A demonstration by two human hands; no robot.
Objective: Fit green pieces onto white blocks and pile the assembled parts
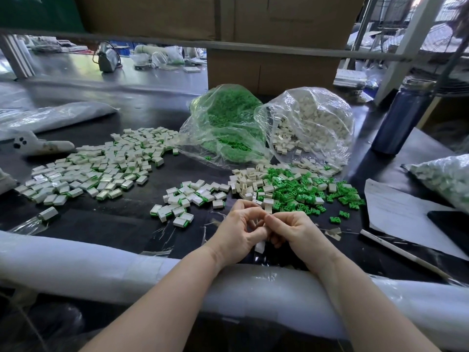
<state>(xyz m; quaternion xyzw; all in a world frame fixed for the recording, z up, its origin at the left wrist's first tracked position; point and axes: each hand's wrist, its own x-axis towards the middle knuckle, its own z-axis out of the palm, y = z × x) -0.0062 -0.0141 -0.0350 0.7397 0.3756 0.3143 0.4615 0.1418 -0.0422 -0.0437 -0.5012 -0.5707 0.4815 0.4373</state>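
My left hand (238,231) and my right hand (295,231) meet fingertip to fingertip near the table's front edge. A white block (260,246) pokes out below my left palm; what the right fingers pinch is hidden. Just beyond the hands lies a loose heap of green pieces (302,191) mixed with white blocks (250,181). A small pile of assembled parts (189,199) sits to the left of the hands, and a large spread of assembled parts (101,163) lies farther left.
A clear bag of green pieces (225,125) and a clear bag of white blocks (312,123) lie open behind the heap. A dark blue bottle (401,118), paper sheets (406,214) and another filled bag (446,179) sit right. A foam-wrapped rail (101,265) runs along the front edge.
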